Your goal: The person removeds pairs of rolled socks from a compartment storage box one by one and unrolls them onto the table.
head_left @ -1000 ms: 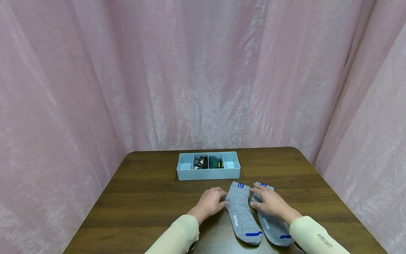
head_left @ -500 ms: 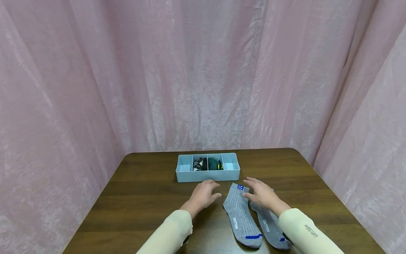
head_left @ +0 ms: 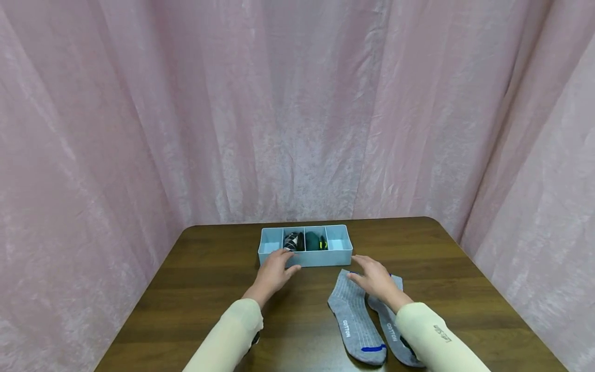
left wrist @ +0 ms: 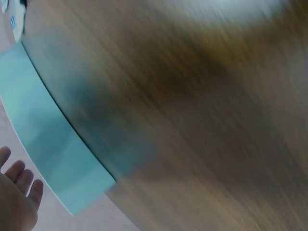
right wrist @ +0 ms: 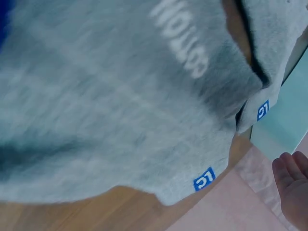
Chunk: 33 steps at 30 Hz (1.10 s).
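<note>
A light blue divided box [head_left: 307, 259] stands toward the back of the table, with a patterned dark roll [head_left: 291, 241] and a dark green roll [head_left: 312, 241] in its middle compartments. My left hand [head_left: 274, 271] is at the box's front left, fingers extended, holding nothing. Two grey socks lie flat side by side: the left sock [head_left: 355, 325] and the right sock [head_left: 389, 324], each marked COTTON. Above their cuffs hovers my right hand [head_left: 376, 279], fingers loosely spread and holding nothing, partly hiding both. In the right wrist view the sock [right wrist: 120, 106] fills most of the frame.
The brown wooden table [head_left: 209, 289] has rounded far corners. Pink velvet curtains [head_left: 279, 113] hang behind it and along both sides. A small black and yellow item [head_left: 323, 242] sits beside the green roll in the box.
My left hand has moved away from the left sock, forward and left to the box. My right hand has shifted forward and left over the socks, which stay in place.
</note>
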### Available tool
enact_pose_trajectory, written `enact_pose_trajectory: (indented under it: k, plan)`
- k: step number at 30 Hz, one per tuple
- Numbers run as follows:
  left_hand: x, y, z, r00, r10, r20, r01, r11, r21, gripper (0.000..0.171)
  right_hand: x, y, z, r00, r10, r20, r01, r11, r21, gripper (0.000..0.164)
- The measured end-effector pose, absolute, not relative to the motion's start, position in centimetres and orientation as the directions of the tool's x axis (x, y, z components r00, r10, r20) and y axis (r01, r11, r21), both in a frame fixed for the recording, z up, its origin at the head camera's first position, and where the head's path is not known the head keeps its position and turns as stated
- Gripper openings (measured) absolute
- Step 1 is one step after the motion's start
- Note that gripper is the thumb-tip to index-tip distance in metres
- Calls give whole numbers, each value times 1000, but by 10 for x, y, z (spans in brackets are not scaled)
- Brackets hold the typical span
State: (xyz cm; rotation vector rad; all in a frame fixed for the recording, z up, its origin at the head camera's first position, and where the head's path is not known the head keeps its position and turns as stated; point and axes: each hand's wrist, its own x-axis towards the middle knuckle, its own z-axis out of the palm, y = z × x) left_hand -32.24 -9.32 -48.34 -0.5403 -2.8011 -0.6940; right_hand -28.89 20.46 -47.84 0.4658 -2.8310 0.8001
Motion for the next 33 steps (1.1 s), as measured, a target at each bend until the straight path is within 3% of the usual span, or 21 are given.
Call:
enact_pose_trajectory:
  k: [6, 16, 27, 33]
  plan:
    - [-334, -116, -479, -928, 195, 318, 327, 837, 440, 58, -298, 196, -477, -951, -178, 254, -294, 777, -556, 56]
    - [-352, -142, -481, -974, 58, 217, 166, 835, 524, 77, -311, 170, -469, -968, -62, 245, -212, 726, -654, 58]
    - [-362, -146, -483, -991, 70, 118, 129, 767, 628, 84, -344, 132, -460, -975, -6, 223, -169, 675, -718, 56]
    - [-366, -148, -489, -993, 88, 82, 119, 789, 603, 82, -350, 112, -460, -981, -21, 192, -154, 688, -709, 54]
